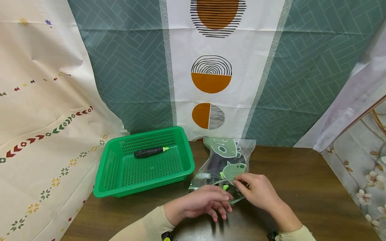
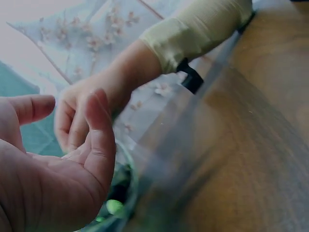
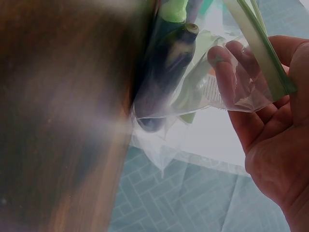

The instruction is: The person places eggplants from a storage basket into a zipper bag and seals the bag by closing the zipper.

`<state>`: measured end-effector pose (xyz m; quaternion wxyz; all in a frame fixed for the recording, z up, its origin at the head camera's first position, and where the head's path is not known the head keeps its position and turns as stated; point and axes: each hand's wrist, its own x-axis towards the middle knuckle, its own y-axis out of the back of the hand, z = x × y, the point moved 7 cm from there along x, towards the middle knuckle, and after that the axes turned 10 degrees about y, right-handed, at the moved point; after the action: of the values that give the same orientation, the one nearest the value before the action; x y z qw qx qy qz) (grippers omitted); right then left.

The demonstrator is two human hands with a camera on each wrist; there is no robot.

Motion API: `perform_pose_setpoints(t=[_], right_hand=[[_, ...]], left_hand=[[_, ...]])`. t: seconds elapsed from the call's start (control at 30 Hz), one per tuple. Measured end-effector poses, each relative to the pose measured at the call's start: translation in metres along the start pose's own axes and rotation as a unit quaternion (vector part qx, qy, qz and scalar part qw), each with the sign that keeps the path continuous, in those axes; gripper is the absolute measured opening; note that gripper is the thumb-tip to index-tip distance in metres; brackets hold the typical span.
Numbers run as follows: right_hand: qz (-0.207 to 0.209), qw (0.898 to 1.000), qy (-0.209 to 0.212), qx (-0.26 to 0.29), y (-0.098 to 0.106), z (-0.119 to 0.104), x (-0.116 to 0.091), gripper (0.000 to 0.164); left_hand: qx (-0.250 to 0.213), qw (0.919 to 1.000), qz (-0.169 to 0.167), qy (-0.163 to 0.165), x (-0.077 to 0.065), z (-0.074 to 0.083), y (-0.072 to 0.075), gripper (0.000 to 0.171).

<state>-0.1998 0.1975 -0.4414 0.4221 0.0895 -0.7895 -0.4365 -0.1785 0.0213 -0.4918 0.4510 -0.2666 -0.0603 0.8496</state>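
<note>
A clear zip bag (image 1: pixel 223 149) with green dinosaur prints lies on the table, its mouth toward me. Inside are dark purple eggplants (image 3: pixel 166 67) with bright green stem ends, partly hidden by the print. My right hand (image 1: pixel 258 190) pinches the bag's rim between thumb and fingers, at the right of the opening. Just left of the mouth hovers my left hand (image 1: pixel 205 202), fingers loosely bent and holding nothing. In the left wrist view, the left palm faces the bag opening. One more eggplant (image 1: pixel 147 152) rests in the green basket (image 1: pixel 150 169).
The basket stands at the left of the brown wooden table (image 1: pixel 289 180), near the patterned cloth (image 1: pixel 48 134). Behind the table hangs a teal and white curtain (image 1: pixel 135 67). A floral sheet (image 1: pixel 365 167) borders the right side.
</note>
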Motion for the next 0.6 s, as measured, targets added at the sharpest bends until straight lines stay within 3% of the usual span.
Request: perform_pose_setpoints(t=[0.27, 0.6], right_hand=[[0.020, 0.999, 0.021, -0.015, 0.004, -0.002, 0.001, 0.015], [0.020, 0.999, 0.023, -0.013, 0.002, -0.003, 0.000, 0.016]], left_hand=[[0.028, 0.9993, 0.003, -0.023, -0.031, 0.034, -0.001, 0.041], [0.109, 0.9864, 0.085, -0.090, -0.080, 0.085, 0.018, 0.047]])
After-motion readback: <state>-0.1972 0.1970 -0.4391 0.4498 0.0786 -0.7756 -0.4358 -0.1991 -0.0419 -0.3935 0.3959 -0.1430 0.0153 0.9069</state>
